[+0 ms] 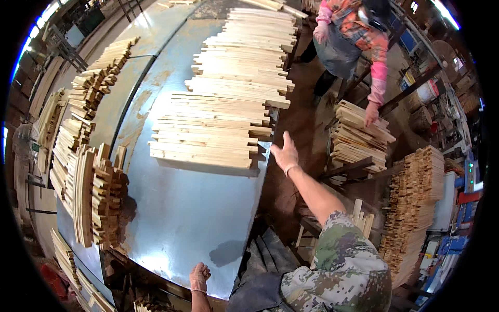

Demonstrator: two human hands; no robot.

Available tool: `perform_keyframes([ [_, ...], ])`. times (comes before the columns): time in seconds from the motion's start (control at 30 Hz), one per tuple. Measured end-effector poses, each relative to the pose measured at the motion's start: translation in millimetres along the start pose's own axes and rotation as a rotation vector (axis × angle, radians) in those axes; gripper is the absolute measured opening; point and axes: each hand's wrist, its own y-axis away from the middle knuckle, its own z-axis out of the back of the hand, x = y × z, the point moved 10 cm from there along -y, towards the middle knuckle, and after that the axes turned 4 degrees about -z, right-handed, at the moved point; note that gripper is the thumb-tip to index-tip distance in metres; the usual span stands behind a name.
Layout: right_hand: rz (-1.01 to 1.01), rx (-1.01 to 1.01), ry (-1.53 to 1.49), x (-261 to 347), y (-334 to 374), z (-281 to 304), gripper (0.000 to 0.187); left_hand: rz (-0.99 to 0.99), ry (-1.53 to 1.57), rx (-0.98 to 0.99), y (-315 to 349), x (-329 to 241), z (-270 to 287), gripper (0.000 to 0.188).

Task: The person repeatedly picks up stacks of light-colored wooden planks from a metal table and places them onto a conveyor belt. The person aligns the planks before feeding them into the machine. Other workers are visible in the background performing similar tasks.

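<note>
Rows of pale wooden strips (pixel 202 138) lie side by side on a shiny metal table (pixel 187 200), their ends uneven on the right. My right hand (pixel 285 152) reaches out beside the right ends of the nearest strips, open, thumb and fingers apart, with a gap between it and the wood. Down at the table's near edge my left hand (pixel 199 276) is curled into a loose fist, and I see nothing in it. Further rows of strips (pixel 244 57) continue toward the far end of the table.
Stacked strips (pixel 83 195) stand along the table's left side. At the right, a co-worker (pixel 345 47) in a plaid top and grey apron touches a pile of strips (pixel 358 136). A tall stack of wood (pixel 413 208) rises at the near right.
</note>
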Motion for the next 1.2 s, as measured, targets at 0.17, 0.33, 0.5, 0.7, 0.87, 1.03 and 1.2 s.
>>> perform_keyframes([
  [0.17, 0.107, -0.168, -0.013, -1.1, -175.0, 7.0, 0.082, -0.297, -0.461, -0.178, -44.1, -87.3, -89.3, 0.039],
  [0.33, -0.107, -0.054, -0.530, -34.9, -275.0, -16.6, 0.062, -0.521, -0.943, -0.177, -89.4, -185.5, -200.7, 0.062],
  [0.5, -0.096, 0.027, -0.518, -21.5, -276.3, -24.3, 0.058, -0.670, -1.095, -0.246, -136.2, -229.6, -277.3, 0.069],
  [0.7, 0.091, 0.375, -0.146, -27.9, -137.8, -70.1, 0.051, -0.690, -0.893, -0.405, -168.0, -243.6, -272.0, 0.065],
  [0.87, 0.359, 0.718, 0.264, 38.7, -77.9, -104.2, 0.047, -0.671, -0.974, -0.373, -168.6, -251.9, -242.5, 0.065],
  [1.03, 0.514, 0.416, -0.073, 100.0, -175.4, -193.9, 0.062, -0.607, -1.146, -0.385, -179.1, -266.6, -224.1, 0.069],
  [1.2, 0.139, 0.807, -0.365, 144.9, -132.3, -269.8, 0.070, -0.623, -0.892, -0.423, -186.7, -273.8, -234.4, 0.072],
])
